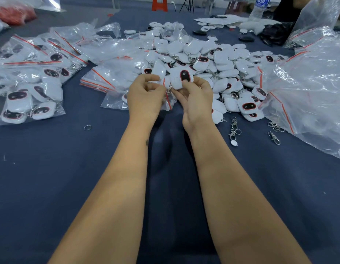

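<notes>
Filled clear zip bags (32, 82) crowd the left of the dark blue worktop (51, 168). The left hand (146, 96) has its grip curled, seemingly pinching the mouth of a thin clear red-strip zip bag (165, 104). The right hand (197, 103) has its grip clamped on a white rounded plastic keychain gadget with a black oval face (179, 80), just above that bag. The flimsy mouth could collapse, so the gadget snags or drops into the heap of loose white gadgets (222, 69) behind. A big crinkled plastic sack (308, 88) blocks the right; open room lies toward the person.
</notes>
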Demonstrator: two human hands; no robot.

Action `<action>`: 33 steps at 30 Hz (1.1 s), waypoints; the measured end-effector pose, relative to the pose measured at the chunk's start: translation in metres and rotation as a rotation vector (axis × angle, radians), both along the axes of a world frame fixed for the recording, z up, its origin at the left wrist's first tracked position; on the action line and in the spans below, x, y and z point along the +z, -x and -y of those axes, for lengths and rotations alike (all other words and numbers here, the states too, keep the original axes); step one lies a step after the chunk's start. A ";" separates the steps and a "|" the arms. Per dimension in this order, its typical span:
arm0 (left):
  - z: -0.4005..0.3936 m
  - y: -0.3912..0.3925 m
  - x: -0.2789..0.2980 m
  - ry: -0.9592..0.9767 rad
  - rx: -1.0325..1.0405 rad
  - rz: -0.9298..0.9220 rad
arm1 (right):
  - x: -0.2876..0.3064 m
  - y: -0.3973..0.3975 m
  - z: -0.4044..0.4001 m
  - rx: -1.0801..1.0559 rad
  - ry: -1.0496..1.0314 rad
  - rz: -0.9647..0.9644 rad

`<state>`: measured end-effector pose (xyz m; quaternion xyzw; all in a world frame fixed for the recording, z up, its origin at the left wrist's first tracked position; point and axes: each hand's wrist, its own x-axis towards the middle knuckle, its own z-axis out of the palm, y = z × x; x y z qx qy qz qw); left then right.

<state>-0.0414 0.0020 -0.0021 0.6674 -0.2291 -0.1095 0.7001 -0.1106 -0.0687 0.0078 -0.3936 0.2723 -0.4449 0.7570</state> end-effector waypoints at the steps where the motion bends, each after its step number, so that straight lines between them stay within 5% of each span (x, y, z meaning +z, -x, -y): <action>1: 0.000 -0.001 0.001 0.017 0.007 -0.016 | -0.001 -0.001 -0.001 -0.005 0.046 -0.061; 5: -0.002 -0.002 0.003 0.122 0.029 -0.066 | -0.005 -0.003 -0.006 -0.008 0.239 -0.313; 11: -0.005 -0.002 0.009 0.237 0.067 -0.067 | -0.008 -0.003 -0.006 0.004 0.352 -0.400; 16: -0.009 0.000 0.015 0.408 -0.011 -0.305 | -0.007 -0.007 -0.014 0.175 0.580 -0.577; 20: -0.016 -0.009 0.014 0.570 0.184 -0.376 | -0.004 -0.001 -0.011 -0.041 0.587 -0.578; 23: -0.019 -0.010 0.016 0.611 0.306 -0.381 | -0.008 0.005 -0.003 -0.151 0.734 -0.862; 28: -0.008 0.000 0.016 0.443 0.192 -0.205 | -0.015 0.004 0.001 -0.053 1.037 -1.166; 33: 0.007 0.012 0.000 -0.058 -0.108 0.168 | -0.016 0.005 0.002 -0.097 1.020 -1.216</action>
